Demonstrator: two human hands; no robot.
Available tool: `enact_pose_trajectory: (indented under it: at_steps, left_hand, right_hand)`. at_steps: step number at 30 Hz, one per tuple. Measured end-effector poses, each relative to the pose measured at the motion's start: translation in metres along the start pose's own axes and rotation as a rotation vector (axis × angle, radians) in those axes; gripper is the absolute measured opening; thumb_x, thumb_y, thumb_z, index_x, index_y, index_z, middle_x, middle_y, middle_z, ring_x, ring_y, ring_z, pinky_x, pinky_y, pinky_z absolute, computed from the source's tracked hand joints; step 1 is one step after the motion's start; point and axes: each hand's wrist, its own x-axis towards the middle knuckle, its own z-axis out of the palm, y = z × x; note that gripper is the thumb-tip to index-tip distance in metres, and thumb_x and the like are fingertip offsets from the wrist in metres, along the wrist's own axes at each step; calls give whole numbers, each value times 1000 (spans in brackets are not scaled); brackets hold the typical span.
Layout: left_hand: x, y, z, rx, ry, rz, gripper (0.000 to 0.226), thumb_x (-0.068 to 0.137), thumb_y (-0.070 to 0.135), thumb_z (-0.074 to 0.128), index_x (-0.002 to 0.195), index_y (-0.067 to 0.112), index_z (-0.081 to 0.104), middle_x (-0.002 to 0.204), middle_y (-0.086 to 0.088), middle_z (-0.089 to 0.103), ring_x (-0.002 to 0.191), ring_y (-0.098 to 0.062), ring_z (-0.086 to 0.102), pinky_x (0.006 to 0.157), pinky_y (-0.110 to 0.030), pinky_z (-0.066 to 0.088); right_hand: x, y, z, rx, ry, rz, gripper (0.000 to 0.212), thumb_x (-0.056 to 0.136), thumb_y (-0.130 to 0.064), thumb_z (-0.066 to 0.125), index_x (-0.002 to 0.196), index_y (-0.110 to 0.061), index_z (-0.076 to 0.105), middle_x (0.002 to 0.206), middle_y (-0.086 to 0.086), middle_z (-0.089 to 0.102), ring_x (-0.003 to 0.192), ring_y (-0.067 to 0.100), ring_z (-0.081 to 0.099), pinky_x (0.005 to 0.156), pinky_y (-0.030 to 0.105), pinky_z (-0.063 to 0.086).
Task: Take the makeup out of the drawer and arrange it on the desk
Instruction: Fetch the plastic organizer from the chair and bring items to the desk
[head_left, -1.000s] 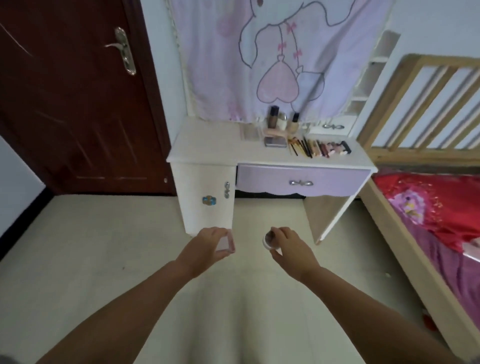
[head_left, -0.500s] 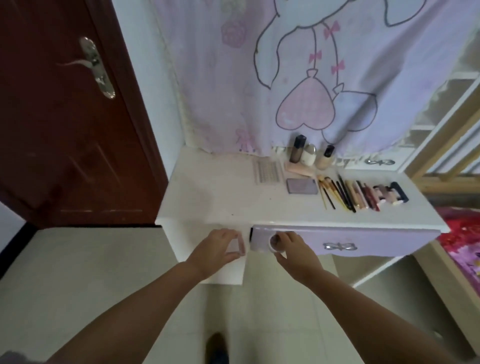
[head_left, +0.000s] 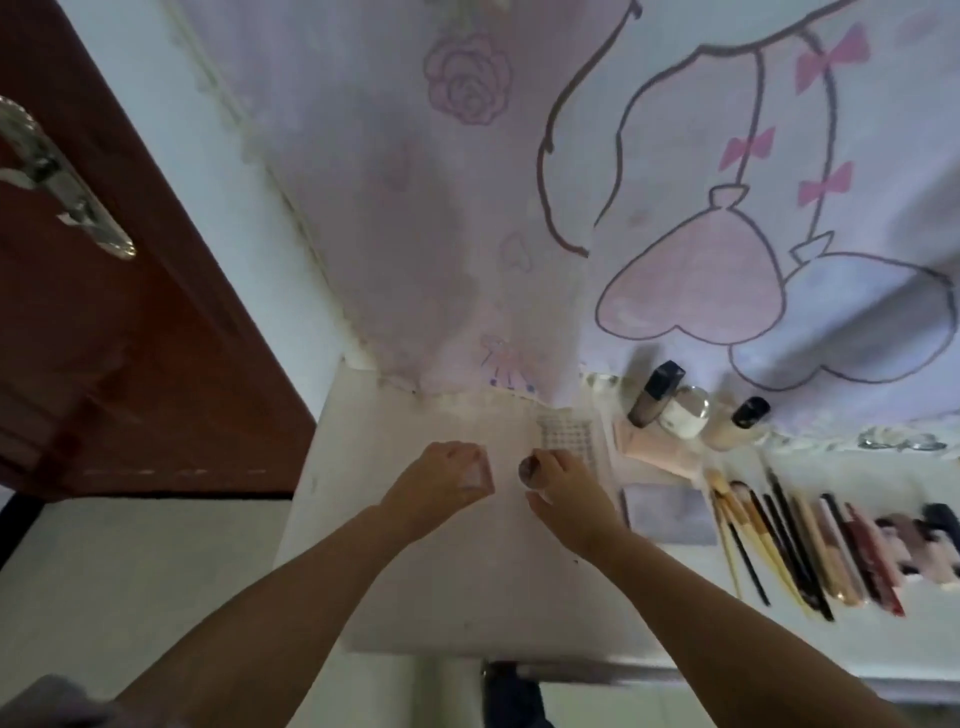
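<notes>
From the head view, the left hand (head_left: 441, 480) grips a small pale pink box (head_left: 478, 474) with flat sides, and the right hand (head_left: 566, 488) pinches a small round jar (head_left: 530, 469), both just above the smooth white tabletop (head_left: 415, 587). On the right of the tabletop stand three bottles (head_left: 675, 410), beside a flat grey rectangular palette (head_left: 670, 512) and a row of thin brushes and pencils (head_left: 810, 551), too blurred to count.

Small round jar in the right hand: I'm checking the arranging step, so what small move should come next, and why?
Probably lower the small round jar, which the right hand grips, onto the bare white desk top just below it. The brushes and pencils already lie in a row to the right; the left hand holds a pale pink item too.
</notes>
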Motion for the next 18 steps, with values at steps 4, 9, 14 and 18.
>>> enact_pose_trajectory:
  at_steps: [4, 9, 14, 18]
  left_hand:
    - [62, -14, 2, 9, -61, -19, 32, 88, 36, 58, 115, 19, 59, 121, -2, 56, 115, -25, 49, 95, -29, 36]
    - [102, -38, 10, 111, -158, -18, 35, 96, 34, 44, 124, 14, 51, 128, -8, 49, 119, -26, 43, 99, -34, 33]
    - [110, -56, 18, 82, -181, -57, 44, 90, 37, 55, 128, 16, 49, 134, -4, 46, 126, -24, 38, 104, -32, 31]
    - [108, -61, 23, 6, -121, -56, 49, 86, 36, 61, 129, 16, 48, 135, -5, 43, 126, -24, 37, 97, -34, 36]
  right_hand:
    - [72, 14, 0, -61, -88, -50, 53, 89, -29, 54, 138, -15, 38, 138, 7, 41, 122, 28, 45, 99, 36, 40]
    - [119, 17, 13, -165, -99, -116, 50, 89, -31, 51, 137, -19, 39, 141, 1, 41, 131, 21, 36, 106, 32, 27]
    - [125, 20, 22, -182, -87, -118, 54, 89, -29, 50, 140, -18, 36, 144, 1, 40, 135, 16, 32, 111, 30, 16]
    - [119, 19, 20, -119, -52, -125, 58, 91, -27, 50, 144, -16, 31, 148, 4, 34, 139, 17, 26, 115, 31, 13]
